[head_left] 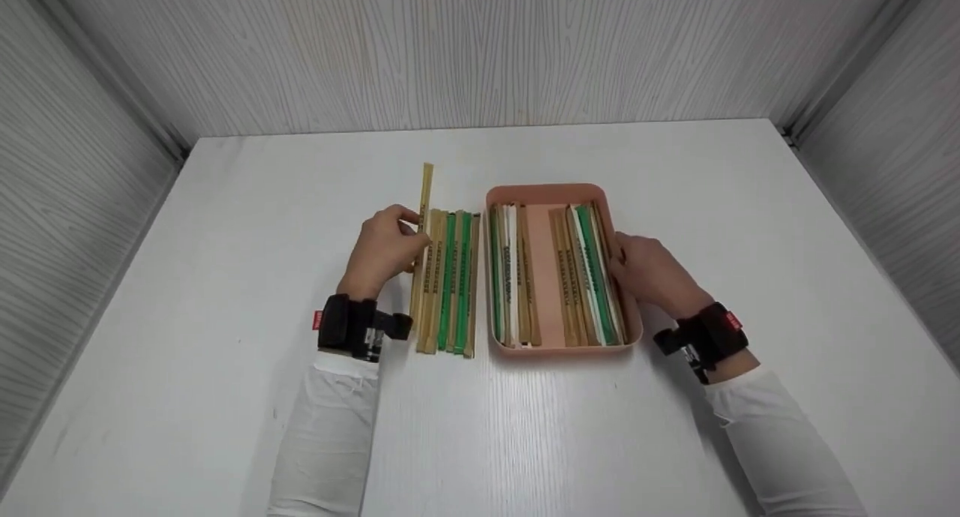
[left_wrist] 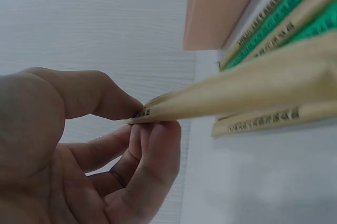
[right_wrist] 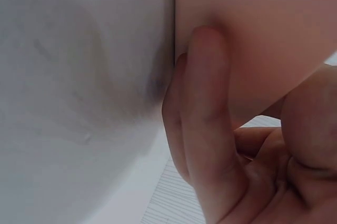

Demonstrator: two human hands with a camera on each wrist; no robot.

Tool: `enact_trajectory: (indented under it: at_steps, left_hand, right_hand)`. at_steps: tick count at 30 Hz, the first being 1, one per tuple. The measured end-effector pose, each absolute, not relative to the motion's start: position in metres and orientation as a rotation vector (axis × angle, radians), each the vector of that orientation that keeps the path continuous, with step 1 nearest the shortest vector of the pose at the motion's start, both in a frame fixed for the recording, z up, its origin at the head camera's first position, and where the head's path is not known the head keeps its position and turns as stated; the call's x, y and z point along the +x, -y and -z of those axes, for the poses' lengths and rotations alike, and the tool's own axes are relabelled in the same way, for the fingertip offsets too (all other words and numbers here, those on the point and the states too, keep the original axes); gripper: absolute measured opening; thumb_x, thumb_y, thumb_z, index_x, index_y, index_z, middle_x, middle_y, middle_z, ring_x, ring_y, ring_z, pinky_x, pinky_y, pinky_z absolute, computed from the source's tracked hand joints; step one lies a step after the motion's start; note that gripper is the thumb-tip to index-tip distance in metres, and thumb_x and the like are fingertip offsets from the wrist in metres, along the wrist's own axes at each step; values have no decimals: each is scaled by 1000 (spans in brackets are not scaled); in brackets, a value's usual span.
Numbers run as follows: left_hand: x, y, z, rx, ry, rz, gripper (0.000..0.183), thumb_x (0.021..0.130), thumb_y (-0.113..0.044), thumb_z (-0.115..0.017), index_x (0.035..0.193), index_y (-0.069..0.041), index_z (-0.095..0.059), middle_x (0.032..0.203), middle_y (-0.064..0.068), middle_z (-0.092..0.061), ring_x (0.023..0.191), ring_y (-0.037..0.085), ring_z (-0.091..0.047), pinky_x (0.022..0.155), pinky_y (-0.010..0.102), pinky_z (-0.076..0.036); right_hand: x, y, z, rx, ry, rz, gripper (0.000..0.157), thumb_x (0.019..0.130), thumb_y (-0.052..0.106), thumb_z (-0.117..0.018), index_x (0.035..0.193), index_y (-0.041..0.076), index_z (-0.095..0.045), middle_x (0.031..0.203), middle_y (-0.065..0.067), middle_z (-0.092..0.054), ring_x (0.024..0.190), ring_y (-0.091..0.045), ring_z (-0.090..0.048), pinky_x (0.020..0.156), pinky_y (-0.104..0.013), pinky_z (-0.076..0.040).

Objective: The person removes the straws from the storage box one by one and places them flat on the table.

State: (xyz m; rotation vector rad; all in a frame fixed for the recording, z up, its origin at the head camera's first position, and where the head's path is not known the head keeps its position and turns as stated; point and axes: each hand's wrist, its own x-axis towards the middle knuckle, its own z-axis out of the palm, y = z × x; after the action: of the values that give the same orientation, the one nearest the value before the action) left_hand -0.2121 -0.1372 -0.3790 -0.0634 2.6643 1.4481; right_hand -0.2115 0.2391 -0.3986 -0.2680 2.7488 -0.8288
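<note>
My left hand (head_left: 381, 248) pinches a long, thin, tan paper-wrapped stick (head_left: 427, 190) with printed characters between thumb and fingers. It is held over the left end of a row of similar tan and green sticks (head_left: 463, 277) on the table, its far end reaching beyond them. In the left wrist view, the pinched stick (left_wrist: 231, 92) points away from the fingertips. My right hand (head_left: 651, 271) grips the right wall of a pink rectangular box (head_left: 551, 350); in the right wrist view, its fingers (right_wrist: 208, 82) lie against the outer wall. What is inside the wrappers is hidden.
Inside the box, wrapped white, tan and green sticks stand in two groups, a left bundle (head_left: 514, 277) and a right bundle (head_left: 589, 277), with bare pink floor between. The white table (head_left: 450, 434) meets a wood-grain back panel (head_left: 480, 59) and side panels.
</note>
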Motion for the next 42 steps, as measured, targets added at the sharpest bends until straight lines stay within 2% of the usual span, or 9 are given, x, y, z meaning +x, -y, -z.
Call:
enact_trajectory:
  at_steps: [7, 16, 26, 31, 35, 42]
  left_hand:
    - [-210, 150, 391, -121, -2628, -1236, 48, 96, -13, -54, 141, 4, -52, 114, 20, -67, 84, 25, -69, 65, 33, -59]
    - [-206, 146, 401, -74, -2672, -1107, 44, 91, -6, -56, 132, 10, -57, 111, 26, -68, 59, 20, -67, 52, 29, -55]
    - [-208, 138, 404, -79, -2684, -1119, 41, 88, -2, -59, 127, 10, -60, 107, 25, -69, 68, 21, -66, 54, 28, -55]
    - [-207, 136, 403, -85, -2691, -1091, 41, 88, -2, -58, 127, 10, -61, 104, 23, -70, 67, 19, -62, 54, 27, -52]
    - [-207, 135, 402, -82, -2696, -1087, 41, 88, -2, -58, 127, 10, -61, 104, 23, -70, 70, 20, -64, 56, 28, -54]
    - [-207, 135, 402, -78, -2692, -1094, 39, 88, -2, -58, 125, 10, -61, 102, 22, -70, 67, 20, -63, 54, 28, -52]
  right_hand:
    - [-212, -239, 397, -259, -2747, 822, 22, 109, 14, -41, 119, 2, -58, 96, -13, -63, 77, -22, -63, 59, -32, -51]
    - [-211, -238, 398, -293, -2776, 791, 24, 109, 11, -42, 120, 0, -59, 94, -13, -63, 76, -21, -62, 59, -31, -50]
    - [-212, -238, 399, -276, -2767, 810, 18, 108, 11, -42, 109, 2, -56, 89, -12, -59, 72, -20, -60, 57, -32, -49]
    - [-212, -239, 400, -275, -2771, 805, 19, 108, 12, -42, 112, 2, -57, 91, -12, -60, 73, -21, -61, 58, -32, -49]
    - [-212, -239, 399, -285, -2775, 804, 21, 108, 12, -41, 115, 1, -58, 93, -13, -61, 75, -21, -62, 58, -32, -50]
    - [-212, -239, 400, -321, -2779, 822, 21, 108, 11, -40, 112, 1, -58, 88, -11, -59, 71, -20, -60, 57, -31, -49]
